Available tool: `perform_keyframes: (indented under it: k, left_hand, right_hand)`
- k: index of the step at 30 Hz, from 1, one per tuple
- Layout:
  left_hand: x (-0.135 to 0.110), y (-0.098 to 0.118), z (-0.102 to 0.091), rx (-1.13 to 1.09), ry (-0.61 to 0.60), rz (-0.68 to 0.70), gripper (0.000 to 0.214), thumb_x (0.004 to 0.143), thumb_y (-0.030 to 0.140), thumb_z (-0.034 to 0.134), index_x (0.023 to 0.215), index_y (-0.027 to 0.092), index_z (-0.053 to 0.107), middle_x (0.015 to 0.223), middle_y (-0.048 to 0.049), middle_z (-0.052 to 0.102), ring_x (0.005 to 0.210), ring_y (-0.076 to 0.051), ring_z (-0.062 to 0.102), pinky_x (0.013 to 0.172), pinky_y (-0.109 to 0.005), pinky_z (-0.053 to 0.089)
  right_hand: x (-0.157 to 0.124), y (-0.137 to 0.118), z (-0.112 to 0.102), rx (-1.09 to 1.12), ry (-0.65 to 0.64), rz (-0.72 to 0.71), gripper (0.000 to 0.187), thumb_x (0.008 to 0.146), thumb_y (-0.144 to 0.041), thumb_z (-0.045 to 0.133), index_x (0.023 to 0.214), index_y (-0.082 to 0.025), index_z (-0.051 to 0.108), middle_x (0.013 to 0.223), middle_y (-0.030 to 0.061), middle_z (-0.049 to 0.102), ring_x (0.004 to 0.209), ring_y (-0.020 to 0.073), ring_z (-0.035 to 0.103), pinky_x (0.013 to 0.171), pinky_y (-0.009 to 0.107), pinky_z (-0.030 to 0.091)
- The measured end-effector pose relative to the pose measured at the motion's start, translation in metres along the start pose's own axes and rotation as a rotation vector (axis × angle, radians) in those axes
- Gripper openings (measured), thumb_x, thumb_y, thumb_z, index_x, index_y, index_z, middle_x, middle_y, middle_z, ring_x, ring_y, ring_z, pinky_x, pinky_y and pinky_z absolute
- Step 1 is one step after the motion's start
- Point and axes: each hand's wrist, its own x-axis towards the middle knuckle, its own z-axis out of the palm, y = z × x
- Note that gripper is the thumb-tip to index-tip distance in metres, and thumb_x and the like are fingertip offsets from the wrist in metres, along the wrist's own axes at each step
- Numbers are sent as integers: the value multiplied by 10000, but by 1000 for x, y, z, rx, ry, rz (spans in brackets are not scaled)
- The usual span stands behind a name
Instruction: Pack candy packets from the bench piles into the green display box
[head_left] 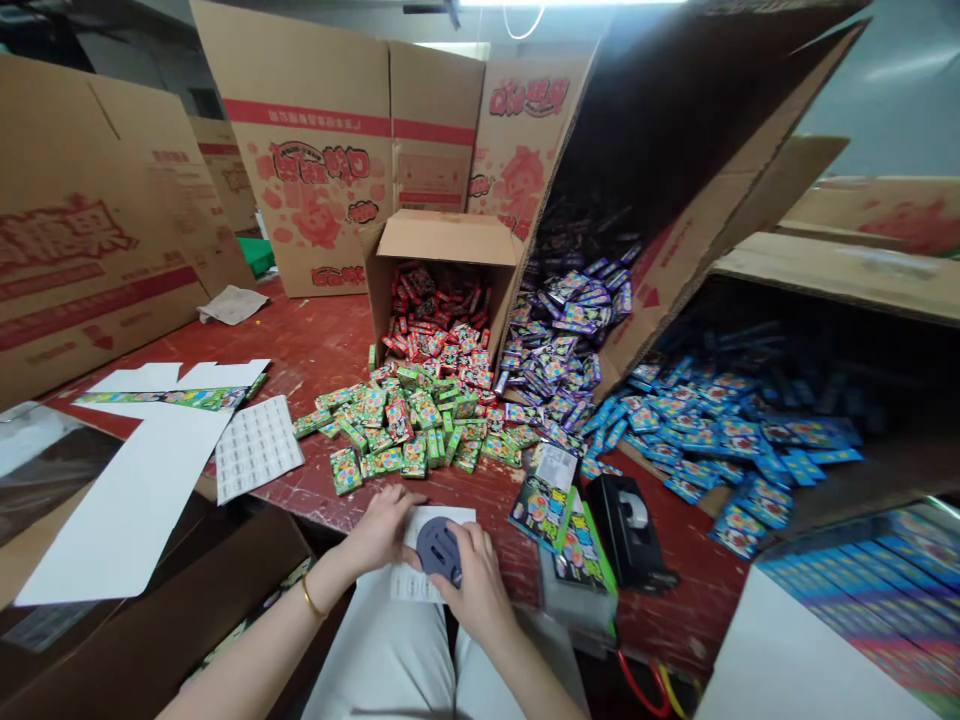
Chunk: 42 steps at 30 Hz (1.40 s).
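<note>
My right hand (480, 580) is closed around a round grey-purple disc (435, 548) with slots in its face; I cannot tell what kind of thing it is. The disc sits over a white sheet of printed labels (412, 583) that overhangs the table edge above my lap. On the sheet's left side, my left hand (384, 528) pinches it, thumb near the disc. Just beyond lies a pile of small green candy boxes (435, 420) with a few red ones mixed in. To the left, another sheet of labels (257, 447) rests on the table.
A carton (446, 237) spills red boxes (435, 320); larger cartons hold purple packs (559, 340) and blue packs (705, 420). A black tape dispenser (628, 530) and printed display cartons (559, 510) lie right. White cut card (135, 500) hangs over the left edge.
</note>
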Motion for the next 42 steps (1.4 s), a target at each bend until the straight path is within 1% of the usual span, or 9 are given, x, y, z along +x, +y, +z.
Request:
perform_keyframes:
  k: [5, 9, 13, 20, 24, 28, 31, 37, 42]
  left_hand:
    - [2, 2, -15, -158, -36, -109, 425, 586, 302, 783, 960, 166, 634, 865, -65, 692, 818, -268, 640, 711, -325, 475]
    - [-6, -9, -38, -277, -17, -246, 358, 611, 411, 743, 817, 152, 608, 688, -22, 669, 601, -210, 616, 527, -272, 447]
    - [-25, -6, -60, -334, -2, -297, 323, 624, 437, 747, 671, 147, 612, 625, 3, 645, 584, -169, 579, 540, -240, 413]
    - [-35, 28, -61, -347, 50, -284, 306, 610, 409, 773, 733, 156, 651, 639, 14, 639, 613, -170, 556, 539, -228, 376]
    - [-34, 42, -59, -420, -2, -250, 312, 615, 423, 773, 684, 152, 634, 605, 22, 618, 571, -148, 531, 523, -222, 362]
    - [-38, 53, -63, -503, -94, -210, 383, 739, 486, 658, 570, 146, 610, 496, 26, 576, 460, -115, 475, 473, -223, 339]
    - [-41, 57, -61, -547, -114, -178, 462, 824, 508, 545, 570, 133, 636, 517, -7, 620, 463, -123, 509, 490, -233, 379]
    - [-35, 62, -40, -650, 165, -153, 345, 735, 437, 679, 927, 158, 613, 771, -12, 664, 670, -149, 580, 610, -236, 450]
    - [-36, 77, -44, -621, 272, -184, 284, 714, 411, 690, 689, 142, 602, 565, 30, 560, 505, -97, 457, 481, -198, 339]
  right_hand:
    - [4, 43, -2, -45, 236, -27, 558, 749, -210, 599, 1292, -217, 469, 1198, 126, 533, 1135, 312, 504, 967, 449, 417]
    - [-4, 66, -15, -166, 366, 34, 489, 805, -274, 547, 1287, -220, 482, 1191, 149, 537, 1156, 359, 465, 945, 526, 393]
    - [-4, 39, -28, -164, 378, -3, 385, 846, -329, 498, 1208, -203, 538, 1247, 168, 517, 1201, 383, 415, 959, 576, 333]
    - [44, -39, -60, 292, 333, -9, 212, 784, -427, 617, 759, -217, 636, 1082, 125, 613, 1035, 291, 547, 933, 446, 397]
    - [58, -29, -63, 604, 88, 29, 234, 770, -370, 669, 623, -191, 634, 1118, 114, 624, 1045, 267, 576, 927, 395, 408]
    - [54, -26, -70, 816, 106, 76, 263, 719, -381, 730, 587, -179, 627, 1165, 103, 619, 1114, 267, 543, 940, 387, 394]
    - [49, -35, -71, 964, 161, 209, 326, 620, -428, 793, 540, -171, 610, 914, 85, 685, 891, 240, 620, 785, 356, 468]
    - [41, -40, -53, 1079, 409, 367, 365, 505, -430, 849, 548, -162, 604, 665, 28, 670, 599, 157, 588, 566, 276, 471]
    - [38, -39, -63, 1130, 238, 289, 411, 561, -309, 848, 882, -212, 610, 707, -1, 683, 663, 173, 631, 634, 298, 510]
